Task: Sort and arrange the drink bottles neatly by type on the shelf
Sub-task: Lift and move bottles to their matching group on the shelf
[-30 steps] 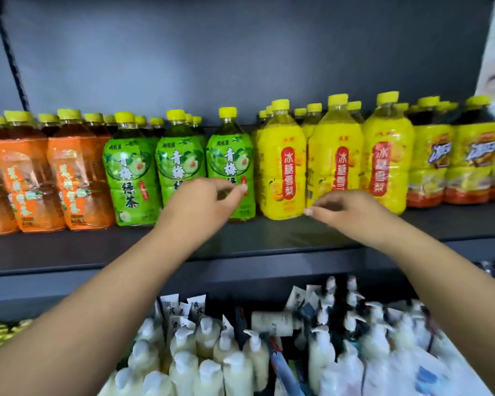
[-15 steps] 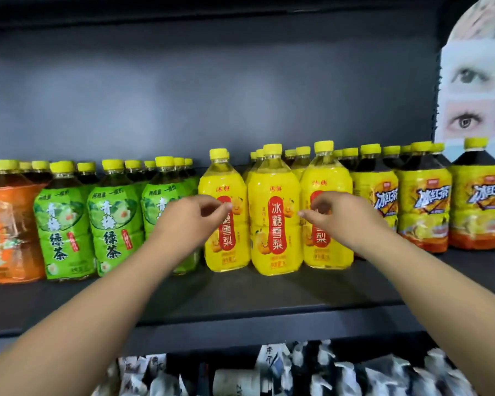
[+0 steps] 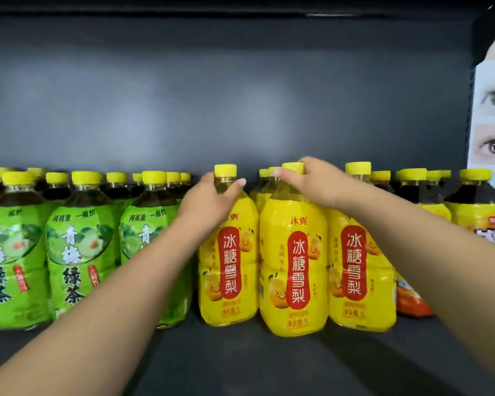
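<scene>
Three yellow pear-drink bottles stand in front on the dark shelf (image 3: 240, 361). My left hand (image 3: 209, 200) grips the neck and shoulder of the left yellow bottle (image 3: 226, 281). My right hand (image 3: 312, 181) wraps the cap and neck of the middle yellow bottle (image 3: 295, 270). The right yellow bottle (image 3: 360, 270) stands untouched beside it. More yellow bottles show behind them. Green-tea bottles (image 3: 75, 252) with green labels line the left side, partly hidden by my left forearm.
Dark iced-tea bottles with yellow labels (image 3: 480, 212) fill the right end of the shelf. A printed poster with eyes (image 3: 492, 118) hangs at the far right. The grey back wall (image 3: 240, 104) rises above the caps.
Both hands rose from the bottles' label height to their necks and caps. The view moved closer and upward, so the lower shelf dropped out of sight.
</scene>
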A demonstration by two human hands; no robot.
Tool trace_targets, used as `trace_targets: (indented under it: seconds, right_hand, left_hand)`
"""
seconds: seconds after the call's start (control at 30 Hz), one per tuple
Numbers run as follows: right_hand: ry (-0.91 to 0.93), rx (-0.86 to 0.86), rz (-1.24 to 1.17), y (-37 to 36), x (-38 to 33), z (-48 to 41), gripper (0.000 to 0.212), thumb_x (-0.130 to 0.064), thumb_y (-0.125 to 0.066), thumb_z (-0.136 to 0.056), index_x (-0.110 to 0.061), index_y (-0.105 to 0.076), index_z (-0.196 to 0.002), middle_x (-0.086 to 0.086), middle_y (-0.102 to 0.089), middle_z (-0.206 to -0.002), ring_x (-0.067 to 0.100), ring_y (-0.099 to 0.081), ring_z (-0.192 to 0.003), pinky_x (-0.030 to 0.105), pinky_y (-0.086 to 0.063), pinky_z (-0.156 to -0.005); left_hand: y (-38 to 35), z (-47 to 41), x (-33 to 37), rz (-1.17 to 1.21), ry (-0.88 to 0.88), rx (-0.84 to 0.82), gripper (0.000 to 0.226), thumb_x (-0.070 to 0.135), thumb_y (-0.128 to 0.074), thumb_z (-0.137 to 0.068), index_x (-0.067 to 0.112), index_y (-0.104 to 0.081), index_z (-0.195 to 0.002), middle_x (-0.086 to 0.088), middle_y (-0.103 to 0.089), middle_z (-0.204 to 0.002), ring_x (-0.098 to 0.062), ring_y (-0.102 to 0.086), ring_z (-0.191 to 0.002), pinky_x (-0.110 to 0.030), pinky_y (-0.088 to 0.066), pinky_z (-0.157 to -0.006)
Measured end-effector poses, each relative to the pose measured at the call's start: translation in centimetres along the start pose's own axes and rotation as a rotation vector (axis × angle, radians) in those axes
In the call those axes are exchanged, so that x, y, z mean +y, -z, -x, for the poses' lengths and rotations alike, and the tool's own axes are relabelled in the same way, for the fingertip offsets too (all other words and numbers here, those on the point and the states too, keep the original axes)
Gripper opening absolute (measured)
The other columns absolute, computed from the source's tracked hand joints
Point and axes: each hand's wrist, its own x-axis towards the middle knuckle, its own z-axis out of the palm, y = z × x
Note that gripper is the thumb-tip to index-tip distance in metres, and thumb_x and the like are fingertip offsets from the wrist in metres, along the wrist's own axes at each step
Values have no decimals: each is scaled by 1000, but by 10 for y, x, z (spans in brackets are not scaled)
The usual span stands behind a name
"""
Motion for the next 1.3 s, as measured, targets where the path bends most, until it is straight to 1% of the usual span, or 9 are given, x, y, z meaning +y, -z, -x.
trace_targets:
  seconds: [0.3, 0.43, 0.7, 0.83, 0.9, 1.0, 1.07, 1.2, 1.3]
  right_hand:
    - [-34, 206, 115, -24, -2, -12, 56, -47, -38, -95, 3, -44, -120, 22, -54, -124, 37, -49, -115, 38, -39, -85]
    - [-9, 239, 62, -28, 3, -12, 56, -48, -38, -95, 1, -45, -119, 22, -55, -122, 37, -50, -114, 36, -39, -82]
    - [231, 331, 116, 9, 20, 15, 54, -42, -45, -93, -13, -33, -137, 10, -47, -136, 28, -42, -125, 35, -34, -95]
    - [240, 537, 9, 28, 58, 45, 56, -36, -54, -90, -9, -36, -136, 9, -44, -139, 24, -38, -129, 29, -28, -101]
    - [112, 472, -32, 23, 73, 48, 62, -38, -53, -91, -8, -30, -140, 10, -36, -145, 24, -32, -134, 28, -24, -104]
    - [-171, 313, -236, 15, 73, 34, 69, -48, -47, -91, -11, -23, -144, 11, -34, -148, 27, -32, -134, 30, -28, -102]
    - [-281, 253, -256, 12, 69, 19, 66, -54, -46, -88, -12, -36, -138, 12, -45, -139, 31, -42, -127, 34, -35, -96]
    - [-294, 328, -173, 6, 71, 8, 47, -54, -51, -84, -16, -62, -110, 8, -63, -114, 29, -56, -106, 32, -39, -77]
    - [-239, 285, -264, 7, 76, 12, 33, -50, -58, -81, -20, -63, -94, 6, -65, -107, 26, -58, -102, 32, -45, -82]
  left_hand:
    - [-10, -6, -6, 175, -25, 145, 48, 51, -55, -84, 8, -62, -105, -9, -66, -103, -28, -58, -103, -32, -42, -79]
    - [-11, -2, -4, 226, -32, 148, 32, 46, -57, -85, 15, -61, -85, -1, -56, -76, -29, -59, -91, -26, -33, -66]
    - [-16, 4, -4, 161, -80, 326, 46, 43, -58, -85, 10, -61, -116, -7, -65, -111, -22, -57, -107, -24, -39, -85]
    - [-17, 27, 5, -163, -450, 520, 50, 36, -49, -87, 2, -52, -124, -19, -56, -122, -34, -49, -115, -28, -25, -98]
    - [-24, 35, 22, -185, -567, 438, 55, 41, -45, -87, 1, -52, -125, -19, -55, -124, -34, -49, -118, -28, -24, -99]
    - [-41, 36, 51, -153, -542, 247, 67, 52, -43, -85, 9, -41, -136, -13, -45, -137, -28, -39, -128, -30, -26, -104]
    - [-54, 29, 60, -210, -479, 176, 73, 57, -43, -84, 16, -29, -143, -12, -37, -143, -27, -33, -132, -34, -26, -106]
    - [-71, 25, 63, -369, -354, 109, 71, 55, -39, -88, 29, -10, -147, -12, -36, -143, -32, -43, -124, -39, -40, -92]
    - [-72, 27, 65, -363, -343, 124, 71, 56, -39, -88, 31, -7, -147, -13, -39, -140, -34, -46, -121, -39, -42, -88]
